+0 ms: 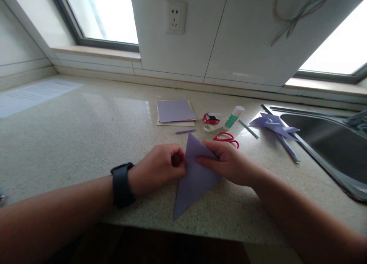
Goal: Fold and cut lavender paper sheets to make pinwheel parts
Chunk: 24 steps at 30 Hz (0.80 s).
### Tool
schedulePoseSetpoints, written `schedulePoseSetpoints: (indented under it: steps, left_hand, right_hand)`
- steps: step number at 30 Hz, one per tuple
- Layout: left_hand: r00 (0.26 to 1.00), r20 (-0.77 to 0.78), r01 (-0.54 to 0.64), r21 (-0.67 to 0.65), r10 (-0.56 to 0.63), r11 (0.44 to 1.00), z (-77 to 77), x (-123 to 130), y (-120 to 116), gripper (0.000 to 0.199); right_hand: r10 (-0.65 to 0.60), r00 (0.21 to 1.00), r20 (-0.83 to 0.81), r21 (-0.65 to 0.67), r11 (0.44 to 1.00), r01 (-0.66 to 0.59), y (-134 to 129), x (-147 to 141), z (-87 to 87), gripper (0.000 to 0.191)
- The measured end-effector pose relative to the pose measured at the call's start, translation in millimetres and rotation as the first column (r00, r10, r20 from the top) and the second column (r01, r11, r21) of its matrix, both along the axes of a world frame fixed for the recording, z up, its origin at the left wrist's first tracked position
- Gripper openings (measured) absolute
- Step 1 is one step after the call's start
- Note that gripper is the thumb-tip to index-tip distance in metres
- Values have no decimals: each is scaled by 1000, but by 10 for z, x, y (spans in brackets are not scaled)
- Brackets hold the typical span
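A purple sheet of paper [196,180], folded into a triangle, is held over the counter near its front edge. My left hand [160,162] pinches its left edge between thumb and fingers. From the other side, my right hand [229,160] grips the paper with the thumb on top and fingers behind. One corner points away from me, another down toward the counter's edge. Just beyond the paper lie red-handled scissors [226,139], partly hidden by my right hand, and a short purple stick [185,131].
Behind are stacked paper squares [176,111], a red box [211,118], a tape roll [208,128], a glue stick [234,117] and a thin green stick [249,129]. A purple pinwheel [271,123] rests by the sink [318,137]. A printed sheet [37,95] lies far left.
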<state>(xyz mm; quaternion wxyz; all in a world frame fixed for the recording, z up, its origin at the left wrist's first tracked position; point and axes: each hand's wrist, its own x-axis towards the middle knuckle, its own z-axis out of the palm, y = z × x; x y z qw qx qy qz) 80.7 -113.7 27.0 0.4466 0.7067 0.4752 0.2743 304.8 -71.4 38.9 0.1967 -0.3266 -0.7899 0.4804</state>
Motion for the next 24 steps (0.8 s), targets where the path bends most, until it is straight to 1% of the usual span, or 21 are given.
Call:
schedulePoseSetpoints:
  steps: [2, 5, 7, 9, 11, 13, 15, 17, 19, 21, 24]
  left_hand:
    - [1000, 30, -3, -48, 5, 999, 19, 2, 19, 12]
    - [995, 97, -5, -169, 22, 986, 45, 3, 41, 18]
    - [992, 126, 16, -221, 13, 975, 51, -4, 50, 21]
    - [991, 135, 15, -230, 17, 973, 46, -14, 60, 22]
    - [990, 136, 0, -231, 33, 973, 43, -24, 71, 24]
    - [986, 157, -14, -242, 53, 970, 52, -26, 80, 24]
    - [978, 190, -35, -265, 88, 963, 73, -18, 83, 22]
    - [966, 223, -61, -300, 132, 952, 92, -6, 80, 16]
    - [950, 270, -61, -336, 158, 940, 98, 4, 78, 12]
    - [931, 323, -47, -361, 172, 932, 88, 6, 82, 14]
    - [912, 358, -57, -369, 199, 928, 55, 3, 96, 19]
  right_hand:
    - [-13, 1000, 23, 78, 997, 12, -5, 11, -5, 13]
    - [-92, 995, 35, 209, 974, 83, -5, 37, -15, 13]
    - [-157, 987, 36, 312, 940, 138, 3, 54, -17, 13]
    - [-194, 980, 49, 415, 896, 157, 15, 66, -6, 13]
    - [-179, 981, 68, 529, 841, 117, 24, 74, 18, 15]
    - [-103, 992, 71, 633, 774, 35, 27, 79, 51, 20]
    - [-5, 997, 83, 702, 710, -55, 26, 83, 78, 28]
    - [44, 993, 112, 741, 661, -113, 24, 88, 88, 36]
    - [49, 987, 151, 768, 623, -149, 25, 93, 79, 42]
    - [51, 981, 188, 781, 597, -181, 33, 98, 61, 45]
    - [56, 970, 237, 782, 582, -225, 50, 104, 33, 50]
